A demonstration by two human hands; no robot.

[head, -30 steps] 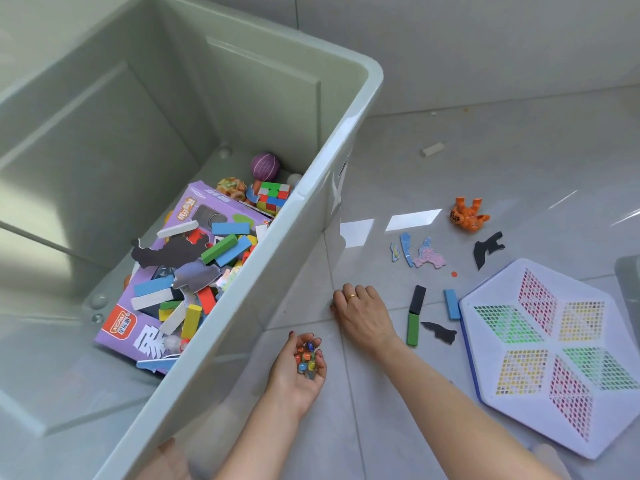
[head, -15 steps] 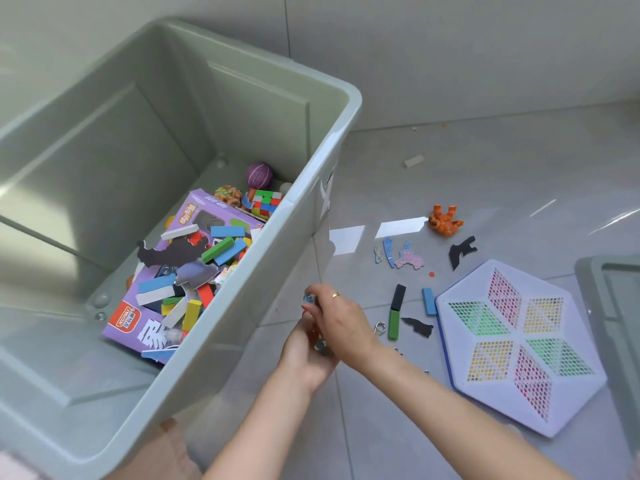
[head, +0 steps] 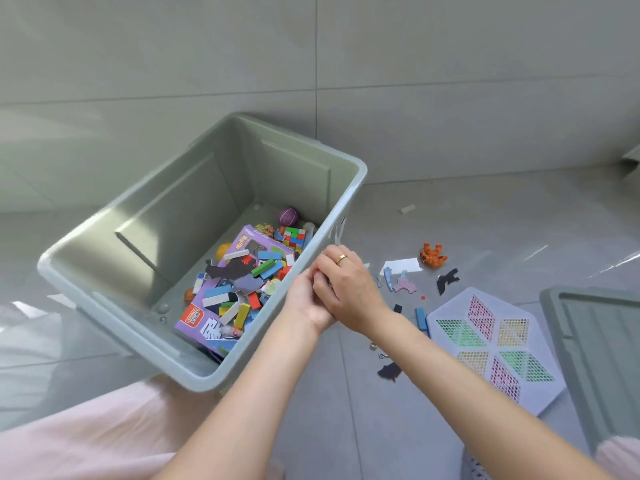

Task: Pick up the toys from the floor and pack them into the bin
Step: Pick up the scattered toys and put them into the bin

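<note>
- Left hand [head: 306,299] lifted off the floor, now cupped at the bin [head: 349,199] rim (marbles hidden inside).
- Right hand [head: 346,289] raised from the tiles, closed over the left.
- Dark-and-green block mostly covered by the right forearm.
- Second grey bin [head: 602,358] now visible at right.

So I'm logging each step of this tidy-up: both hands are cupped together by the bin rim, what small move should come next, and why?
Probably carry the cupped hands a little leftward, over the rim, and open them. The left hand and right hand are pressed together right at the green bin edge, apparently enclosing something small that can't be seen; the bin's open interior lies just beside them.
</note>
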